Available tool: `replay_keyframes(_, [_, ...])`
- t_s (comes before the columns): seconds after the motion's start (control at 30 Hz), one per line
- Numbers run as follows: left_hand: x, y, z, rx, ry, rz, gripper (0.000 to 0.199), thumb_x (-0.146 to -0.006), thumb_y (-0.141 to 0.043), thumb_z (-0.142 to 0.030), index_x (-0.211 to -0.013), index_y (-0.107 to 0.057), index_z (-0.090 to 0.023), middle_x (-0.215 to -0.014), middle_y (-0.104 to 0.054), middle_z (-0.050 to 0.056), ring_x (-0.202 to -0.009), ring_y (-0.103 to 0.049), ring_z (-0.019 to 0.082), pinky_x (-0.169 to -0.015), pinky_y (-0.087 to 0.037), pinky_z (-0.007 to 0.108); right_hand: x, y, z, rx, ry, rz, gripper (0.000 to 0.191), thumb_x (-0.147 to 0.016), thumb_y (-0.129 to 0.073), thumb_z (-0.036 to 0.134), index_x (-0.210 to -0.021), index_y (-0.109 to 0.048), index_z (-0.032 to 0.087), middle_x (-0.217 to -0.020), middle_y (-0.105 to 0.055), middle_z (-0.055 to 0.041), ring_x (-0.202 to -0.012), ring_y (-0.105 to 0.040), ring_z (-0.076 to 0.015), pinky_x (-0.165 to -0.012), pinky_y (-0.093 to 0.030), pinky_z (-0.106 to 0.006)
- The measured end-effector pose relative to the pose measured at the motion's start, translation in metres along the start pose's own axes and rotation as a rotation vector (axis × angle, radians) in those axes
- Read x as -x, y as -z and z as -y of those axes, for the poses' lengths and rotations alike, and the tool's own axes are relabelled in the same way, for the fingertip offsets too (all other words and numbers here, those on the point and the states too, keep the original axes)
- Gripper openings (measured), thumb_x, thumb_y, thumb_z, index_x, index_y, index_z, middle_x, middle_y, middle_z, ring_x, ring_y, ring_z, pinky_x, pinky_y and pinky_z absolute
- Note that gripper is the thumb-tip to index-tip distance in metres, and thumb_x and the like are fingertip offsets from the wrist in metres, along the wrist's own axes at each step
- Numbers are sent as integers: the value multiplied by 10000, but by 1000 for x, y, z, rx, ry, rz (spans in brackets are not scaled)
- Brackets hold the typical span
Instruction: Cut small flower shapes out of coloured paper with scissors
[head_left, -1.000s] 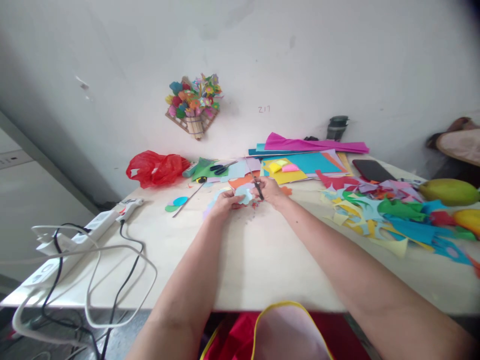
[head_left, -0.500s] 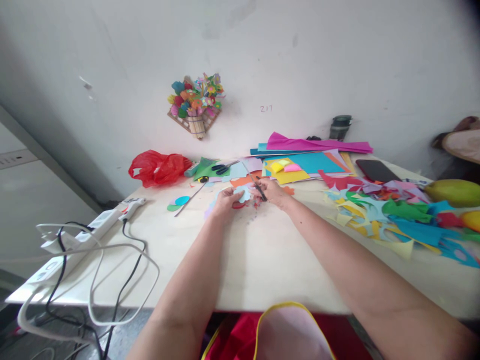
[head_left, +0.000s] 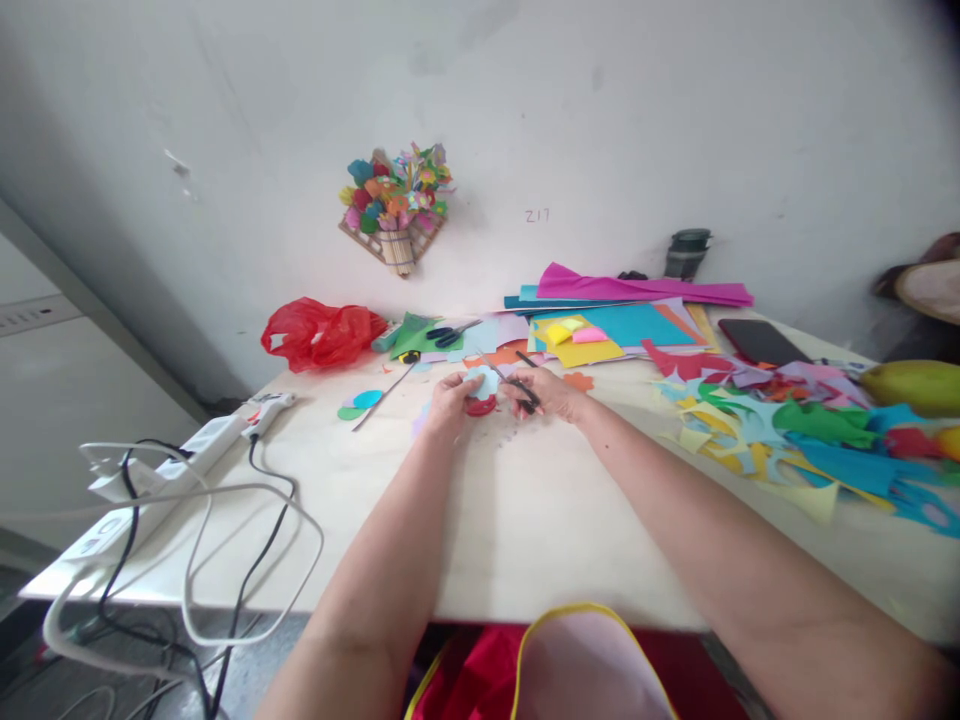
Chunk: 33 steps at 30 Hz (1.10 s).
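A small light blue paper piece [head_left: 485, 382] with a rounded, scalloped edge is pinched in my left hand [head_left: 450, 400]. My right hand [head_left: 547, 394] is closed on dark-handled scissors [head_left: 525, 392], whose blades point up and left by the paper's right edge. Just below the light blue piece lies a red round thing [head_left: 481, 406], partly covered by it. Small paper bits are scattered on the table beneath my hands. An orange flower-shaped cutout [head_left: 579, 382] lies right of my right hand.
Paper scraps [head_left: 795, 430] and a phone [head_left: 763, 343] lie at right, paper sheets [head_left: 652, 326] behind. Other scissors [head_left: 450, 334] and a red plastic bag [head_left: 322, 335] are at back left. A power strip [head_left: 157, 490] with looping cables occupies the left edge.
The scissors have tilted lower, their blades now pointing further left beside the paper. The light blue piece has turned slightly in my left hand. The whole view has shifted a little.
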<state>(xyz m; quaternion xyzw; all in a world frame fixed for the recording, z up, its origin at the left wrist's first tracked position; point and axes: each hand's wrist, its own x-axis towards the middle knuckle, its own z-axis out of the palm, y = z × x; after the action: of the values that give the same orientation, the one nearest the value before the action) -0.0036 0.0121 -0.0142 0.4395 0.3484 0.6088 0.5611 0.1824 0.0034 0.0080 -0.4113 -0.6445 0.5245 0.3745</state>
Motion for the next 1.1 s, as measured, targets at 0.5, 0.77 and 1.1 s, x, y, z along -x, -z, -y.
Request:
replay_keyframes(0.5, [0,-2,4,72,23,-1,409,-491,-939,-303,-662,-591,-170,-642,-653,18,-564,-600,134,-549,-469,275,-1,3,-4,-1,25,74,267,-724,-820,351,-738,-616,179,-538,-675,9,-406,-584,-90,-313,-294,-146])
replay_keyframes(0.77, [-1,-3,4,100,43,-13,400,-504,-928,-252,-640,-562,-163,-616,-629,6,-537,-565,104,-530,-436,244,-3,5,-9,43,46,88,310,-722,-815,407,-738,-605,179,-549,-669,7,-402,-566,-89,-323,-287,-157])
replay_keyframes(1.1, [-2,-5,7,160,49,-46,343,-497,-926,-200,-641,-624,-127,-635,-659,53,-546,-585,127,-541,-423,258,-5,8,-13,82,25,83,323,-709,-823,425,-801,-619,193,-572,-660,26,-413,-570,-99,-321,-265,-178])
